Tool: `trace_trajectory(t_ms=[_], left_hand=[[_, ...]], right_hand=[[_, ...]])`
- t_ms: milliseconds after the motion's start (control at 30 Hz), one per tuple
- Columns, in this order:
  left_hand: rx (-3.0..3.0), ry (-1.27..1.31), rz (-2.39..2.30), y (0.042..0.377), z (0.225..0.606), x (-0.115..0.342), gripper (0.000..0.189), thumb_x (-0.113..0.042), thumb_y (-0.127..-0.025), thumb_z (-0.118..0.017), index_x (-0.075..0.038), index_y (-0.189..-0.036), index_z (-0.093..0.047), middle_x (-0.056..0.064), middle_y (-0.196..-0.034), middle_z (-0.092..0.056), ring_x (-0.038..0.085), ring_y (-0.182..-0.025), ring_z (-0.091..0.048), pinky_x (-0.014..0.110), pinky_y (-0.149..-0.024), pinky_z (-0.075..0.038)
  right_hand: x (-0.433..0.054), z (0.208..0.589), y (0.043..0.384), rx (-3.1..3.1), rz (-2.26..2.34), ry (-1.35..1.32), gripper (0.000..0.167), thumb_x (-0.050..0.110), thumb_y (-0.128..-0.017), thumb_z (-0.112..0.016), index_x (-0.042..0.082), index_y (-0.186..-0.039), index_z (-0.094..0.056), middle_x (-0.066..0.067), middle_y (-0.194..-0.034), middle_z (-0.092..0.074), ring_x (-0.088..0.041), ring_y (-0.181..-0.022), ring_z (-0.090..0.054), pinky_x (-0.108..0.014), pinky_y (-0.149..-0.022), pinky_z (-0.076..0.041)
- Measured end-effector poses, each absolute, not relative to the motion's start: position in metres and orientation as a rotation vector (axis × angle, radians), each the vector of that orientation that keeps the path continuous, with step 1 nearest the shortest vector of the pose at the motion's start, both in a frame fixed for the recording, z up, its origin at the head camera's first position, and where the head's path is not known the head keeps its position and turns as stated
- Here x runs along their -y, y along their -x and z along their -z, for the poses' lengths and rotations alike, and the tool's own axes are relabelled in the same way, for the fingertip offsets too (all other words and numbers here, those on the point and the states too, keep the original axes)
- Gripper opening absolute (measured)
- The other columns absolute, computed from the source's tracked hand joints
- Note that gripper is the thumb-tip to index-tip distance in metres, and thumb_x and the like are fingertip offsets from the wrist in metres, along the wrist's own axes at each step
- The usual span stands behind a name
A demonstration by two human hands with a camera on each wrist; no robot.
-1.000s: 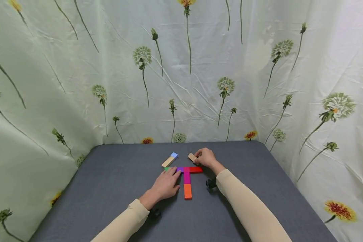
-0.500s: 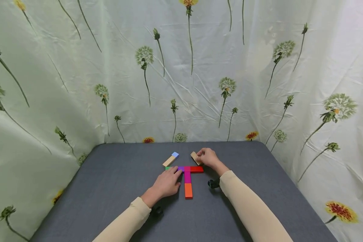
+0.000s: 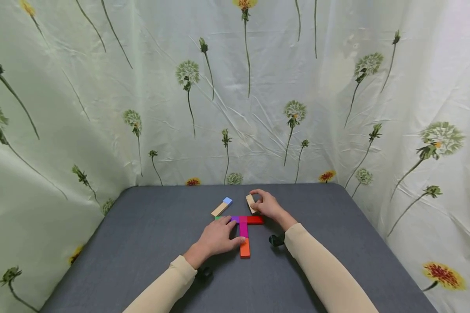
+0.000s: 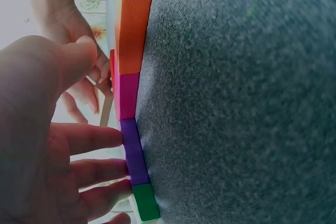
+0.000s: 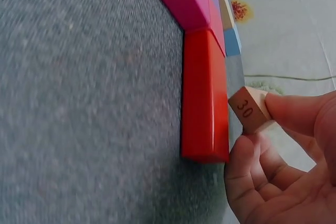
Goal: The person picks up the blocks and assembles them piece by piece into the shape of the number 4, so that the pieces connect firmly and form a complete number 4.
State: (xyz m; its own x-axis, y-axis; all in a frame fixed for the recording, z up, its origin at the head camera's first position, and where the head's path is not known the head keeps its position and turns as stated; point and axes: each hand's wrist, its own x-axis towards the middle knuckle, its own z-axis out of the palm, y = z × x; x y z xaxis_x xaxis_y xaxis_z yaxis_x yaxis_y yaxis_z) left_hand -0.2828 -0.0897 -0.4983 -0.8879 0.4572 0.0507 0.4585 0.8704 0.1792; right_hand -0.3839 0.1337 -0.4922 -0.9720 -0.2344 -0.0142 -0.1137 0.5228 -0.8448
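Note:
My right hand (image 3: 269,206) pinches a plain wooden block (image 5: 248,109) between thumb and fingers, its end marked "30". That block is held tilted just behind the red block (image 5: 205,98). My left hand (image 3: 216,237) lies with extended fingertips touching the side of the purple block (image 4: 135,156) and close to the green block (image 4: 146,203). In the head view its thumb reaches over the join of the magenta block (image 3: 243,229) and orange block (image 3: 244,250); I cannot tell whether it touches. The coloured blocks form a T, partly hidden by the left fingers.
A light wooden block (image 3: 219,209) with a blue block (image 3: 228,200) at its far end runs diagonally behind the green end. Dark grey cloth covers the table (image 3: 141,243). A flower-print curtain (image 3: 258,143) hangs along its back and sides.
The wooden block in my right hand has turned, its far end now pointing more straight back. My left thumb has swung right over the orange block, while its fingers stay put.

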Motion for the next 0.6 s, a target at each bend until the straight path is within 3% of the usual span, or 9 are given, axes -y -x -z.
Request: trace_trajectory(t_ms=[233, 600], left_hand=[[3.03, 0.721, 0.239, 0.284, 0.5, 0.087, 0.088, -0.074, -0.085, -0.058, -0.009, -0.144, -0.056, 0.014, -0.148, -0.05, 0.031, -0.135, -0.048, 0.054, -0.108, -0.036], [3.068, 0.698, 0.192, 0.284, 0.499, 0.083, 0.089, -0.075, -0.083, -0.06, -0.01, -0.144, -0.056, 0.013, -0.147, -0.051, 0.031, -0.135, -0.047, 0.055, -0.109, -0.036]], right_hand=[[-0.126, 0.488, 0.385, -2.569, 1.516, 0.333, 0.043, 0.012, -0.096, -0.069, 0.016, -0.137, -0.054, -0.01, -0.077, -0.065, -0.021, -0.06, -0.055, -0.034, -0.059, -0.048], [-0.117, 0.491, 0.388, -2.496, 1.544, 0.36, 0.042, 0.013, -0.097, -0.069, 0.015, -0.134, -0.05, -0.01, -0.083, -0.068, -0.024, -0.071, -0.063, -0.036, -0.067, -0.053]])
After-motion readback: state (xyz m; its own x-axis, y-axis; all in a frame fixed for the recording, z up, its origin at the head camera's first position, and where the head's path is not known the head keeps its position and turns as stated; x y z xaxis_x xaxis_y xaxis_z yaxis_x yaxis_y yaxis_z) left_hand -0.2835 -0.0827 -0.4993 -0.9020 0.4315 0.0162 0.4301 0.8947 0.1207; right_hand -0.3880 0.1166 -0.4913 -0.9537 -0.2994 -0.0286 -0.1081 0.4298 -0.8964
